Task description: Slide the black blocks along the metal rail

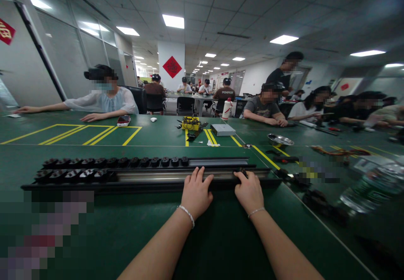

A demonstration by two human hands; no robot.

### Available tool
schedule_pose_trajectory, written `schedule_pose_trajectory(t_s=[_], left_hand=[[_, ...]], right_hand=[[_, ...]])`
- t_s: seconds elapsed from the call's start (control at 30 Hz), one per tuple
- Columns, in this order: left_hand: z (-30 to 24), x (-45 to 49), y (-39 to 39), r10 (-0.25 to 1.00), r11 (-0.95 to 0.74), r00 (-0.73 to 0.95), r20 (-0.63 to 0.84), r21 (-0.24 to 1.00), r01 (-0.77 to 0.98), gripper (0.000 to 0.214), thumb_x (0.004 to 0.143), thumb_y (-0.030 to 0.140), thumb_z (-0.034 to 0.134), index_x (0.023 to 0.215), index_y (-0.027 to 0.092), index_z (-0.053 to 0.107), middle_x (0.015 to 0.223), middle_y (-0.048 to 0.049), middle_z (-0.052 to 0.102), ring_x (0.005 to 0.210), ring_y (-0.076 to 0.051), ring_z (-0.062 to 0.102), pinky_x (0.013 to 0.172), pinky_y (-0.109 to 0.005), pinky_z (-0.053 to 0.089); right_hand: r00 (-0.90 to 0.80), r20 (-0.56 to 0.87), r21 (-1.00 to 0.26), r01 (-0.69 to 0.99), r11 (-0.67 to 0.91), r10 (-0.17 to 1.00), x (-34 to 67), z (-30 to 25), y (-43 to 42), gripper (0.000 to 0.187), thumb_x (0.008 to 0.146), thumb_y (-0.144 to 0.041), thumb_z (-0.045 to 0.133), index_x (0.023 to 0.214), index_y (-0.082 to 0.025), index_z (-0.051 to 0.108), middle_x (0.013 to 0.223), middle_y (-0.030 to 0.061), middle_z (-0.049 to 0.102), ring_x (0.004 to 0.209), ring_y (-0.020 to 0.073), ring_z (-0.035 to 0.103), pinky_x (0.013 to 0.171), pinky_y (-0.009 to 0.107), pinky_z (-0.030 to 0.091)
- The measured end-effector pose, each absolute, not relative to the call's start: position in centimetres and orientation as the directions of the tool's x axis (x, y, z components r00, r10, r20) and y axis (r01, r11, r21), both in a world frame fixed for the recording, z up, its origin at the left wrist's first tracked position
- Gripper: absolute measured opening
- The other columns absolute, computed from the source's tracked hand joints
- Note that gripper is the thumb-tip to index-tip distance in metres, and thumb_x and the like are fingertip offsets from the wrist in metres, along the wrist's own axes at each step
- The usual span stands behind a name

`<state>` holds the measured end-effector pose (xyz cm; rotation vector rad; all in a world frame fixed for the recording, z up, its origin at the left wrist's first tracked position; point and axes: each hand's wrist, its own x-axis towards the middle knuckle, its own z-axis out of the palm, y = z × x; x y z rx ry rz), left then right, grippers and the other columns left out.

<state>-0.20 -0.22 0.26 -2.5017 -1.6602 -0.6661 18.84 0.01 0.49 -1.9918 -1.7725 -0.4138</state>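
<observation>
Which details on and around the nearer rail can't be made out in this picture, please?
Head view: the full shape of the small black piece at the right hand; fingers cover part of it.
Head view: the stretch of the nearer rail beneath the left hand, whose fingers hide it.
Head view: whatever lies under the lower-left patch; pixelation masks it.
Head view: the wording on the clear bottle; blur.

On the green table (126,233), the left hand (197,192) rests its fingers on the near black rail (151,176) while the right hand (251,191) touches a small black piece (242,172) towards its right end, black modules (67,174) lining its left part and another rail (217,161) lying just beyond.
</observation>
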Motion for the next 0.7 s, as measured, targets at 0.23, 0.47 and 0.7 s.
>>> schedule_pose_trajectory(t_s=[0.23, 0.47, 0.7], left_hand=[[0.24, -0.17, -0.19, 0.861, -0.416, 0.323, 0.392, 0.178, 0.892, 0.054, 0.071, 0.031, 0.055, 0.124, 0.033, 0.043, 0.143, -0.0055, 0.032, 0.132, -0.026, 0.023, 0.100, -0.043, 0.025], [0.04, -0.20, -0.07, 0.857, -0.420, 0.326, 0.400, 0.176, 0.890, 0.054, 0.071, 0.032, 0.055, 0.124, 0.034, 0.043, 0.143, -0.0062, 0.032, 0.132, -0.026, 0.023, 0.100, -0.044, 0.026], [0.25, -0.17, -0.17, 0.865, -0.410, 0.321, 0.387, 0.174, 0.895, 0.054, 0.071, 0.032, 0.054, 0.124, 0.034, 0.043, 0.143, -0.0053, 0.032, 0.132, -0.025, 0.022, 0.100, -0.043, 0.025]], right_hand=[[0.151, 0.487, -0.156, 0.984, -0.084, 0.860, 18.95, 0.33, 0.09, 0.043, 0.071, -0.009, 0.046, 0.107, -0.023, 0.063, 0.103, 0.0098, 0.051, 0.099, 0.0231, 0.047, 0.092, 0.033, 0.034], [0.152, 0.490, -0.167, 0.983, -0.078, 0.859, 18.92, 0.29, 0.10, 0.042, 0.072, -0.008, 0.045, 0.107, -0.023, 0.063, 0.105, 0.0095, 0.050, 0.101, 0.0226, 0.047, 0.095, 0.034, 0.032], [0.158, 0.478, -0.176, 0.981, -0.082, 0.864, 18.92, 0.37, 0.09, 0.042, 0.072, -0.008, 0.045, 0.107, -0.022, 0.063, 0.106, 0.0100, 0.050, 0.102, 0.0234, 0.046, 0.095, 0.034, 0.032]])
